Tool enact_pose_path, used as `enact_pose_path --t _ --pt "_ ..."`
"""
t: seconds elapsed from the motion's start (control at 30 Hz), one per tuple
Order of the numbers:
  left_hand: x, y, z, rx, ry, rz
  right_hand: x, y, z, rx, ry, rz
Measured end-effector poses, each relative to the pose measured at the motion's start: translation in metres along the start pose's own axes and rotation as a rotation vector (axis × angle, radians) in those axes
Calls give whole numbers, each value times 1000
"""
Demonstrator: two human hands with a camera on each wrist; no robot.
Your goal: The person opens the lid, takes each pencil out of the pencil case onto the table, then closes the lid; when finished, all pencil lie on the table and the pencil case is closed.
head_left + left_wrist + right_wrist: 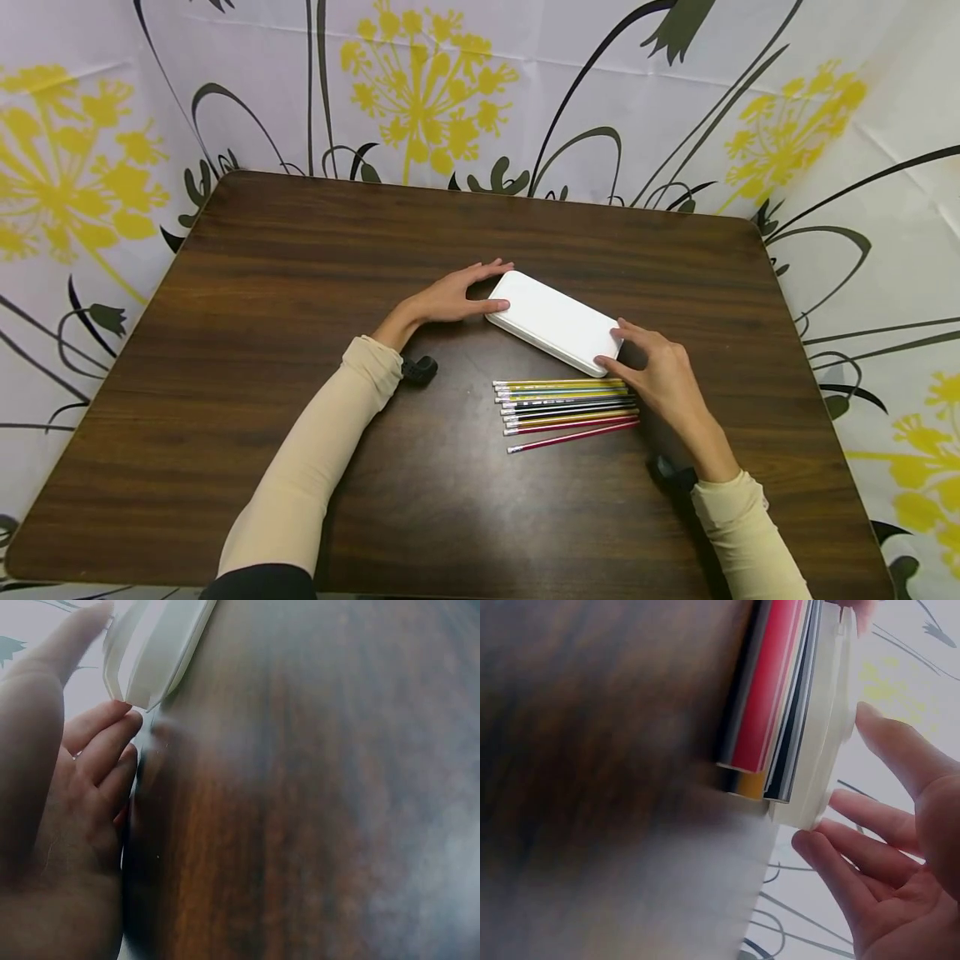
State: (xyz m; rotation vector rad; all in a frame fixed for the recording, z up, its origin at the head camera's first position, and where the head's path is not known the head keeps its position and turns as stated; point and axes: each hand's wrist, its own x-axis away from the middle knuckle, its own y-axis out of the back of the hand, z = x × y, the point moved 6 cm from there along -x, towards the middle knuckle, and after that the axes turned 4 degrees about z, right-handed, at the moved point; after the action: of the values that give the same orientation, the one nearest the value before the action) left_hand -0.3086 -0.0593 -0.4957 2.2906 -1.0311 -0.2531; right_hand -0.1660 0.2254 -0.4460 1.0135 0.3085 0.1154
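A white pencil case (555, 321), flat and long with rounded corners, lies closed and slanted on the table. At its left end my left hand (450, 296) holds the corners between thumb and fingers. My right hand (663, 371) grips the opposite end, thumb on the near corner and fingers on the far one. Just in front of the case lies a row of several pencils (566, 408) in yellow, black and red, erasers pointing left. In the right wrist view, a red pencil (769, 697) appears close before the case's side wall (817, 750).
The dark brown wooden table (300, 250) extends around the case and pencils. Behind it and at both sides hangs a white cloth (247, 50) with yellow and grey flower prints. Black bands (418, 371) are worn on the wrists.
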Motion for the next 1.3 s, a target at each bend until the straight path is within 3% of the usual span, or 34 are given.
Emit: enact_pose_path --t 0.53,0.73,0.87,1.0,1.2,1.3 --pt "4 0 -3 -44 -14 -1 -1 -2 7 24 7 38" --pt "6 2 -3 -67 20 -7 -4 -4 9 38 41 36" --pt "7 5 -6 -119 47 -46 -6 -4 9 41 41 50" --pt "19 16 -17 -244 98 -153 -7 -3 10 44 22 63" --pt "60 27 -45 -481 220 -294 -8 -1 8 62 -8 88" --pt "80 26 -55 -528 255 -326 -9 0 8 67 -10 93"
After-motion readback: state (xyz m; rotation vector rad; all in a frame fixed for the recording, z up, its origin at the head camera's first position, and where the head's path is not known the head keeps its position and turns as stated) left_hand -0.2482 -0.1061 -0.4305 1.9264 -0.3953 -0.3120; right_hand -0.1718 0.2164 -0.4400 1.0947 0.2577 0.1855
